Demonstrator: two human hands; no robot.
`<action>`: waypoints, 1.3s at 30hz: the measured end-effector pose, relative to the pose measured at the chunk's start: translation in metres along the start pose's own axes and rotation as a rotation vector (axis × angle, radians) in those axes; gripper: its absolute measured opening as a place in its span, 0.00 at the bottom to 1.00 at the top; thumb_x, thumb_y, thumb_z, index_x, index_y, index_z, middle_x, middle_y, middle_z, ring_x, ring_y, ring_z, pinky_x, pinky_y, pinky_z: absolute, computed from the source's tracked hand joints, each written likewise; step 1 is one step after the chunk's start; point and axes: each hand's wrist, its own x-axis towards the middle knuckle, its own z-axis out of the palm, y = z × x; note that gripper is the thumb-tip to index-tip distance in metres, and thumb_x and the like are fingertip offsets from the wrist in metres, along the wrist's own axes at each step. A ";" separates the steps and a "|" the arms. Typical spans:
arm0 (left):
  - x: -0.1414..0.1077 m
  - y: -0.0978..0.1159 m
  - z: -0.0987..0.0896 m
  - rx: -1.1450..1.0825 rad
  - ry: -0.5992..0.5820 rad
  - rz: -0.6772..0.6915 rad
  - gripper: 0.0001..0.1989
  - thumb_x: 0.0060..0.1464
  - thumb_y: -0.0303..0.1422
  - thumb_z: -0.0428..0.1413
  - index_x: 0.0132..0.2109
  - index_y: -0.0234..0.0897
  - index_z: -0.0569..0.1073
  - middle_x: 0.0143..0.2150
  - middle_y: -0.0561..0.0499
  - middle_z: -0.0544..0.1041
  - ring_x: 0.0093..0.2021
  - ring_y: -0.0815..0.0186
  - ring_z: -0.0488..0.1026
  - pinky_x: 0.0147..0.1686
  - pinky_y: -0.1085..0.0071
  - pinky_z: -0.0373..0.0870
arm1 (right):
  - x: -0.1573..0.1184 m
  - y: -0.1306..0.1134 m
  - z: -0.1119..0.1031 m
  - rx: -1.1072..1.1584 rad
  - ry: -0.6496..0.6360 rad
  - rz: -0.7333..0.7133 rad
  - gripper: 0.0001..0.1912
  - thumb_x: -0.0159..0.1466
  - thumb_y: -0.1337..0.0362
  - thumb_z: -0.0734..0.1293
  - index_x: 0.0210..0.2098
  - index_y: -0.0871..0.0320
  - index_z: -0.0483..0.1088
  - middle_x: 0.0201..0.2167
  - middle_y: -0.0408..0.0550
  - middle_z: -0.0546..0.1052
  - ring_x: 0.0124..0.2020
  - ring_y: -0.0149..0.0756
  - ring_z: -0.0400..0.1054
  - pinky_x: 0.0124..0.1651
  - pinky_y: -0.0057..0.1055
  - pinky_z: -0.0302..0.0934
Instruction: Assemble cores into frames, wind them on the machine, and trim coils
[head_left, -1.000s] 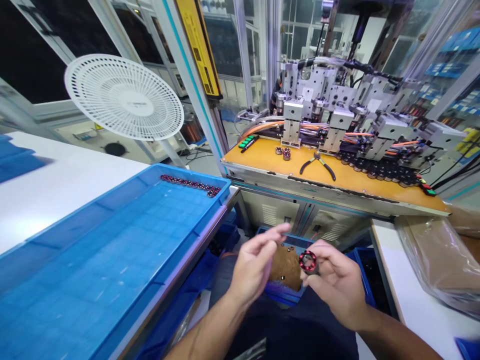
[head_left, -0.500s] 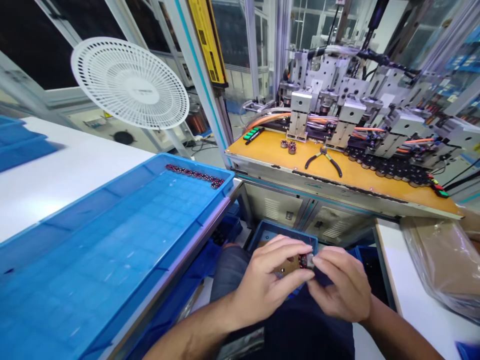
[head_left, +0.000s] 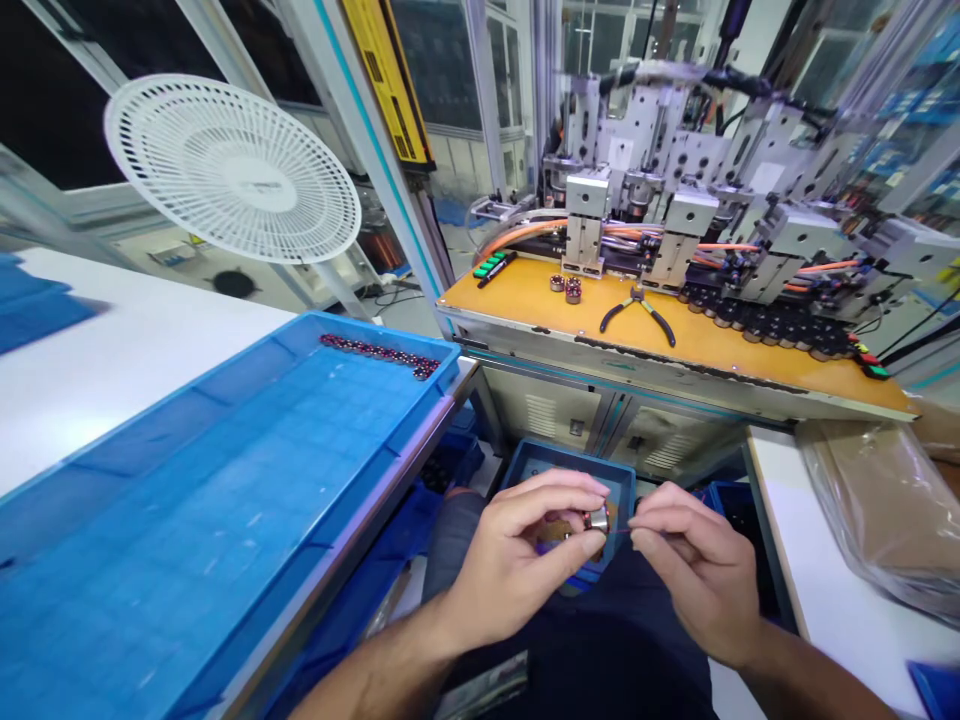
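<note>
Between the thumb and fingers of my left hand [head_left: 517, 555] is a small round wound motor stator [head_left: 598, 519], with a silvery side and dark red windings. A thin reddish wire [head_left: 622, 531] runs from it to my right hand [head_left: 701, 570], whose thumb and fingertips pinch the wire's end. The hands are a short distance apart above my lap. Below them sits a blue bin [head_left: 624, 478] with brownish contents, partly covered by my left hand.
At left lies a large blue tray [head_left: 225, 375], with a row of similar stators [head_left: 382, 353] along its far end. Cutting pliers [head_left: 637, 300] and a few stators [head_left: 572, 291] lie on the orange bench before a metal machine [head_left: 675, 215]. A white fan [head_left: 255, 180] stands behind the tray.
My right hand has drawn away to the right from the stator, and a wire now shows stretched between them. My left hand has shifted slightly left with the stator. The whole view has shifted a little.
</note>
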 end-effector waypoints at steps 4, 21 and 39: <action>0.002 0.007 -0.010 0.294 -0.047 0.150 0.12 0.52 0.21 0.60 0.43 0.37 0.78 0.44 0.42 0.81 0.43 0.61 0.80 0.43 0.68 0.77 | 0.011 -0.004 -0.037 -0.247 0.021 -0.063 0.06 0.65 0.69 0.66 0.40 0.55 0.73 0.32 0.49 0.75 0.33 0.38 0.71 0.32 0.33 0.68; -0.008 0.005 -0.019 0.264 -0.070 0.267 0.15 0.51 0.19 0.61 0.45 0.38 0.79 0.46 0.43 0.81 0.42 0.62 0.80 0.43 0.71 0.77 | 0.086 -0.012 -0.016 -0.190 -0.698 0.268 0.16 0.70 0.60 0.60 0.29 0.59 0.72 0.26 0.43 0.75 0.29 0.30 0.70 0.33 0.26 0.67; -0.013 -0.010 -0.033 0.255 0.227 0.189 0.13 0.53 0.19 0.60 0.43 0.40 0.79 0.46 0.46 0.81 0.46 0.64 0.78 0.47 0.69 0.75 | 0.188 0.068 -0.057 -1.020 -0.519 0.296 0.36 0.51 0.66 0.71 0.59 0.65 0.64 0.51 0.63 0.72 0.53 0.56 0.67 0.57 0.44 0.60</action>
